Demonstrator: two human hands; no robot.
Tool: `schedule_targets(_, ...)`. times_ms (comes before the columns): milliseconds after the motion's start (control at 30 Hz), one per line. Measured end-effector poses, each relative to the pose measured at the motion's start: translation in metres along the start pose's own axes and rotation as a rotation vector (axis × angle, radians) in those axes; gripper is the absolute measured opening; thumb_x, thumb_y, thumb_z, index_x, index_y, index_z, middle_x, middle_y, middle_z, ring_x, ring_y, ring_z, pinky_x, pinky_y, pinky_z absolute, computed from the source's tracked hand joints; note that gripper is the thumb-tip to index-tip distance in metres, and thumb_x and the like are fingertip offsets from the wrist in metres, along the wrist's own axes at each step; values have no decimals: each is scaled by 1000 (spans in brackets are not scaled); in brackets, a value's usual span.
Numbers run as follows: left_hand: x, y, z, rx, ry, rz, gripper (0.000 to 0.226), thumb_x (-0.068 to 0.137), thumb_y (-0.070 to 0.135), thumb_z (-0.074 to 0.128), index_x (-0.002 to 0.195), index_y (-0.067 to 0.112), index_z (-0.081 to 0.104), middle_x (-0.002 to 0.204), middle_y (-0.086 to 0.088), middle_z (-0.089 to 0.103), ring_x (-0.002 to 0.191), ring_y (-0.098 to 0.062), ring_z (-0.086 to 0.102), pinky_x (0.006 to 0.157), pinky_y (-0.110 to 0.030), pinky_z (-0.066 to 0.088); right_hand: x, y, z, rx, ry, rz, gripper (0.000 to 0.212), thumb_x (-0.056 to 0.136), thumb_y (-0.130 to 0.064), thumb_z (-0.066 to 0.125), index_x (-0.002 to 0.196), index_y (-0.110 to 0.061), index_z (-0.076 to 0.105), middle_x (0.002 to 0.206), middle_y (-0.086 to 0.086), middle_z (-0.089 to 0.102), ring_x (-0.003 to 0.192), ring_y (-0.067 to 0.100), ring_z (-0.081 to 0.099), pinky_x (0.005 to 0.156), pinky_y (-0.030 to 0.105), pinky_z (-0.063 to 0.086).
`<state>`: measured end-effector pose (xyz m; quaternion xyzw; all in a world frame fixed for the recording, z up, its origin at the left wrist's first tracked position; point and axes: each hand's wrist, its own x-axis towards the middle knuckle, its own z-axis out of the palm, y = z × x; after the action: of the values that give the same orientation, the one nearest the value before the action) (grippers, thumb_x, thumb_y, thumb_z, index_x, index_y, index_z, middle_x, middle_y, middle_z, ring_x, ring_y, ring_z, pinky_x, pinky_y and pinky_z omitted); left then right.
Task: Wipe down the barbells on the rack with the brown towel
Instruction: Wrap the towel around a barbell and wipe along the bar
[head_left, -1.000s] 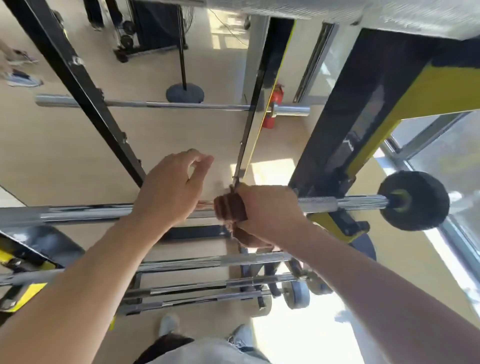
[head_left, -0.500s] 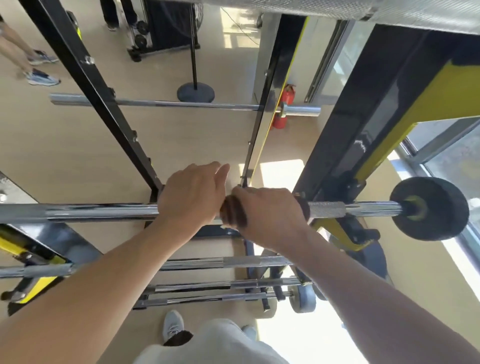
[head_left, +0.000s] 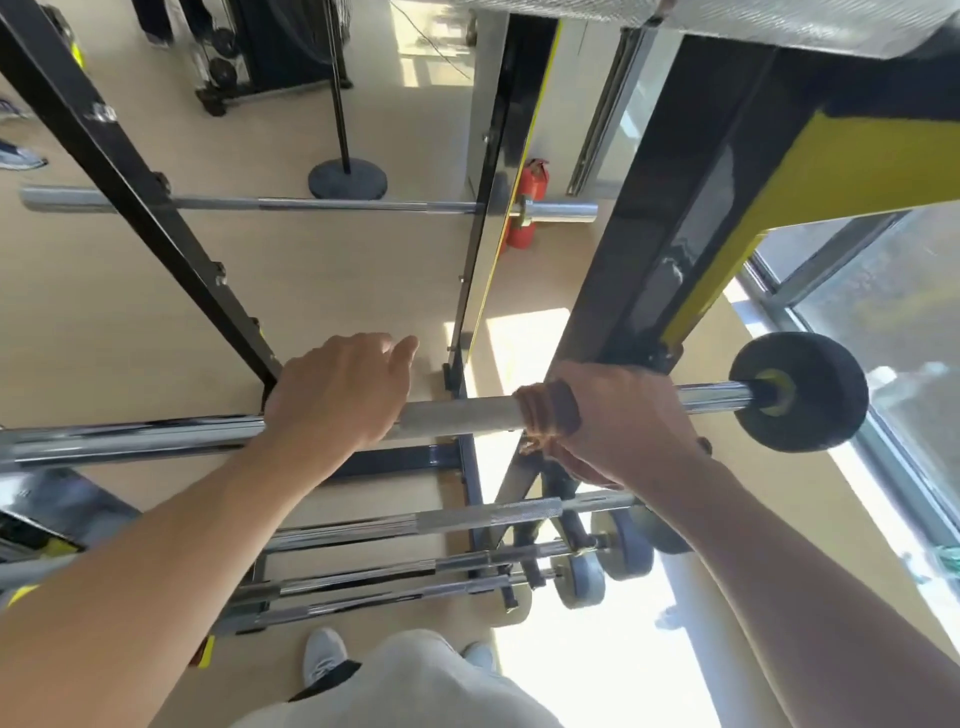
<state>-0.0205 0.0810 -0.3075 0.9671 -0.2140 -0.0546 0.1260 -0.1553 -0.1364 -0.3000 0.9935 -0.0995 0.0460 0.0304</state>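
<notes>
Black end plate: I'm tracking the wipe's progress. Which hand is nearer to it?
Right. The right hand grips the towel round the bar just inboard of the plate; the left hand rests farther along.

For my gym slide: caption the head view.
Right hand wraps brown towel around racked barbell; left hand steadies it.
</notes>
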Motion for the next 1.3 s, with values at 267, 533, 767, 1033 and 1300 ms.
schedule_targets(267,9,-9,13,-26,76,-13,42,102,36,21,92,26,61,90,-1,69,80,-28,63,66,-38,44,26,-122,11,107,65,-171,21,75,-27,74,89,-22,59,74,-5,65,63,20,62,64,33,50)
schedule_targets(533,11,-16,7,-67,-213,-90,40,99,31,26,114,27,63,121,-1,65,106,-29,59,83,-42,39,4,-12,-9,40,-119,36,19,86,-29,68,90,-34,50,74,-14,61,69,14,61,67,27,46)
schedule_targets(767,3,-5,11,-23,178,27,43,105,37,20,110,31,62,89,3,69,74,-24,62,65,-35,42,11,-68,6,13,49,33,22,77,-30,81,89,-23,63,70,-7,62,61,12,48,69,30,41)
schedule_targets(1033,8,-16,8,-36,-96,-51,42,103,37,22,117,27,61,112,0,67,93,-26,59,75,-37,36,18,-87,0,41,-55,-85,17,86,-31,67,96,-28,55,71,-12,56,62,16,53,64,29,42)
schedule_targets(1300,3,-4,8,-72,89,-11,39,103,37,25,101,32,64,86,6,70,73,-24,63,71,-39,50,0,-31,7,10,75,156,22,80,-27,79,75,-24,57,58,-10,47,53,14,45,66,28,39)
